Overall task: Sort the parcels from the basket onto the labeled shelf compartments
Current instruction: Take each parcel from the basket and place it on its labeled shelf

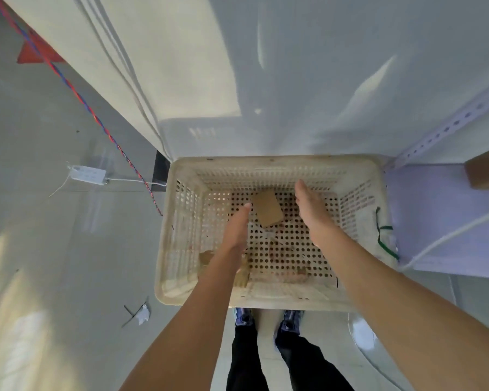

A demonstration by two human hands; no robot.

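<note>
Basket (266,160) of cream perforated plastic on a glossy grey floor (54,235), its far rim against a white wall (294,80).
One small brown cardboard parcel (266,208) lies tilted on the basket bottom near the far edge. The left hand (236,230) and right hand (311,207) reach in on either side of it, both flat with fingers straight and pressed together. The left fingertips are just beside the parcel's left edge; contact cannot be determined. The right hand is apart from it. A second brown cardboard piece (206,256) sits at the near-left corner, partly hidden by the left forearm. The basket's right rim adjoins a pale lavender shelf board (429,215) carrying a brown box (484,172). Left of the basket, the floor holds a white power strip (88,174) and a red-blue twisted cord (96,119).
</note>
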